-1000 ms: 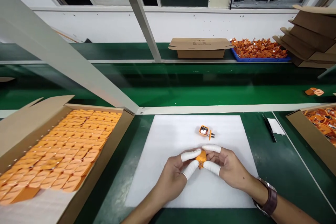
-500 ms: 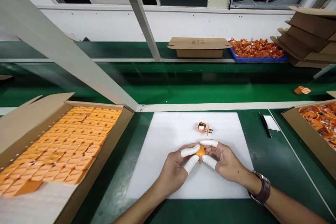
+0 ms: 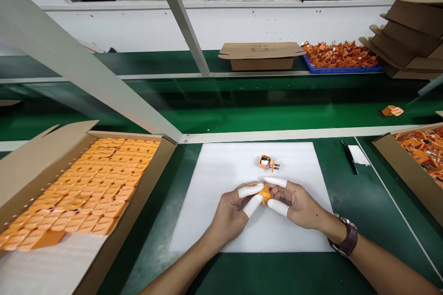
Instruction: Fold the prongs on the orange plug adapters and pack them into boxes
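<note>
Orange pc [image 3: 392, 111] on belt [image 3: 294, 117] slid left; L hand [image 3: 231, 214] & R hand [image 3: 301, 205] pinching orange housing [image 3: 265, 193].

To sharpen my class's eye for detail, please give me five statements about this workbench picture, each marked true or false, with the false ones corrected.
1. The left hand and right hand both hold one small orange piece. True.
2. The wristwatch is on the left wrist. False: the wristwatch is on the right wrist.
3. A pronged orange piece lies on the white mat. True.
4. The blue tray holds white parts. False: the blue tray holds a heap of orange parts.
5. Some fingers have white coverings. True.
</note>
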A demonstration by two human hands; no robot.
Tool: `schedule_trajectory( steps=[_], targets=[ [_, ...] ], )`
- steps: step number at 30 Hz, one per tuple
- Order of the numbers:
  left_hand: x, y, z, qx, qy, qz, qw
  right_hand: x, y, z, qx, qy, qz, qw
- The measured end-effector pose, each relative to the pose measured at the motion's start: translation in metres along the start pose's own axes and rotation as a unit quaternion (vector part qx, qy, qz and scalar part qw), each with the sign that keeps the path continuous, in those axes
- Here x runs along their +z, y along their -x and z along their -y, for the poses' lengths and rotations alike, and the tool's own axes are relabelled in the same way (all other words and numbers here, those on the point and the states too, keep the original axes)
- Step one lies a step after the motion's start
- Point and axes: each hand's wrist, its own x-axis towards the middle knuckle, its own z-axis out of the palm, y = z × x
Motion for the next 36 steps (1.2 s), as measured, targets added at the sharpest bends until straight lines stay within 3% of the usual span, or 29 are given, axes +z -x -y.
schedule_trajectory(
  steps=[7, 12, 16, 21, 27, 32, 36],
  targets=[
    [-0.006, -0.002, -0.007, -0.041, -0.005, 0.002, 0.999, -0.004, 0.000, 0.004, 0.013, -0.011, -0.009, 1.000],
    [-0.012, 0.001, -0.012, -0.058, 0.006, 0.053, 0.997, -0.006, -0.001, 0.005, 0.021, -0.014, -0.013, 1.000],
    [-0.011, 0.006, -0.004, -0.054, 0.018, 0.070, 0.996, -0.005, 0.000, 0.003, 0.024, -0.018, -0.014, 0.999],
    [-0.005, 0.007, 0.010, 0.027, -0.088, 0.035, 0.995, -0.002, 0.001, 0.004, 0.020, 0.018, -0.016, 1.000],
    [0.000, 0.003, 0.008, 0.132, -0.187, 0.010, 0.973, -0.002, 0.001, 0.008, 0.024, 0.058, -0.024, 0.998],
    [-0.014, 0.001, -0.018, 0.203, -0.238, -0.053, 0.948, -0.010, 0.003, -0.001, 0.041, 0.119, -0.059, 0.990],
    [-0.057, 0.025, -0.066, 0.211, -0.305, -0.159, 0.915, -0.023, 0.001, -0.014, 0.042, 0.162, -0.047, 0.985]
  ],
)
